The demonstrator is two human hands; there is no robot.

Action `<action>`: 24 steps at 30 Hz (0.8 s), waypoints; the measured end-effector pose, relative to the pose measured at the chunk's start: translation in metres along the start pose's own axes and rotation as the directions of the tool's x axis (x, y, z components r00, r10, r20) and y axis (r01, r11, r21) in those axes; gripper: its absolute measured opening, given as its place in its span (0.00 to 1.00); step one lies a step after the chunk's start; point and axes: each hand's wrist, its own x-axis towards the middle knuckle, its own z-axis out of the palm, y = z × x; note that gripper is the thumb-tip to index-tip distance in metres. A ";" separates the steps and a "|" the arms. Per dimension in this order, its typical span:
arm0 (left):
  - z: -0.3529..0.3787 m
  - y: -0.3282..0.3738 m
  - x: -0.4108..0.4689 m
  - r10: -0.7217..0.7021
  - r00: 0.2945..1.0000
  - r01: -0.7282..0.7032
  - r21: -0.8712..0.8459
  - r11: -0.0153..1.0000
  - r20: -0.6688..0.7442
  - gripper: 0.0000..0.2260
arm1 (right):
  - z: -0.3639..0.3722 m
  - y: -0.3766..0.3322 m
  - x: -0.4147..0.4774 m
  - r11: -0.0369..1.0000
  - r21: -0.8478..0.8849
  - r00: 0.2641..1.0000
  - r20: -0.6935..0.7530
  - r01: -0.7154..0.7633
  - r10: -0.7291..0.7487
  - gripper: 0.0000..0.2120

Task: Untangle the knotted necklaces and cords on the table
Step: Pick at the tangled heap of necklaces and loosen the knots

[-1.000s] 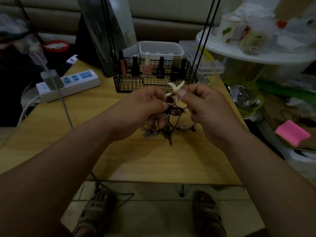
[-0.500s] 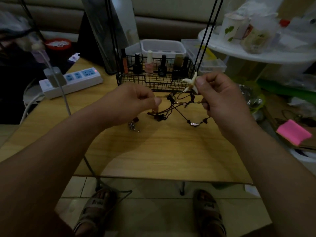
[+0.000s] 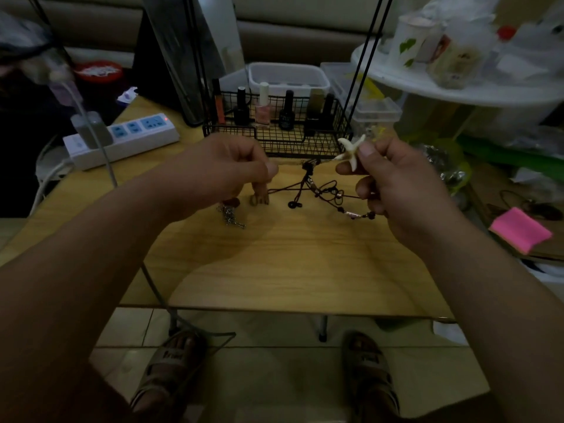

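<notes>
1. We judge that the dark thin cord with small beads (image 3: 320, 190) is very light, soft and limp. It keeps no shape and follows every pull, so a hard pull would probably only tighten the knot (image 3: 309, 166).
2. The beads look small and smooth, so we think they would slip between the fingers. The cord itself gives a better hold.
3. The white star-shaped pendant (image 3: 351, 151) has thin arms and may be brittle. We would hold it at its middle, and for the loosening we would take the cord just beside the knot.
4. The right hand (image 3: 396, 184) pinches the pendant between thumb and forefinger. Its lower fingers are curled, and the beaded part of the cord runs to them.
5. The left hand (image 3: 219, 172) is curled, with thumb and forefinger pressed together on a strand which goes straight to the knot. One finger points down to the light wooden table (image 3: 290, 264).
6. The cord hangs between the two hands, above the table and in front of the black wire basket (image 3: 274, 145). The knot is about midway between them, and the loops sag under it.
7. A silver metal chain (image 3: 230, 216) lies under the left hand. Whether the hand holds it, we cannot tell.
</notes>
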 end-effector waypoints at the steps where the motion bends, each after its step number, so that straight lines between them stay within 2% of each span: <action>1: 0.000 0.000 -0.001 -0.001 1.000 -0.001 0.044 0.999 0.028 0.06 | -0.001 0.001 0.000 0.999 0.040 1.000 0.011 -0.027 0.027 0.08; 3: 0.001 0.000 -0.003 -0.003 0.996 -0.006 0.107 0.994 0.091 0.06 | -0.002 0.005 -0.001 0.991 0.109 0.997 0.031 -0.079 0.076 0.09; 6: 0.003 0.000 -0.004 -0.029 0.985 0.011 0.103 0.995 0.169 0.07 | -0.003 0.010 -0.002 0.974 0.187 0.992 0.044 -0.128 0.122 0.08; 10: 0.008 0.001 -0.004 -0.041 0.982 0.028 0.074 0.997 0.185 0.08 | -0.007 0.012 -0.003 0.979 0.162 0.992 0.049 -0.125 0.118 0.07; 15: 0.019 -0.004 -0.002 -0.008 0.992 -0.036 0.351 0.936 0.124 0.04 | -0.004 0.012 -0.006 0.990 0.112 0.995 0.073 -0.081 0.073 0.07; 18: 0.021 -0.004 0.000 0.017 0.992 -0.074 0.456 0.887 0.129 0.03 | -0.002 0.007 -0.005 0.992 0.127 0.994 0.111 -0.018 0.003 0.07; 24: 0.019 -0.009 0.006 0.075 0.994 -0.110 0.627 0.771 0.082 0.07 | 0.005 0.001 -0.001 0.993 0.115 0.986 0.155 0.039 -0.057 0.06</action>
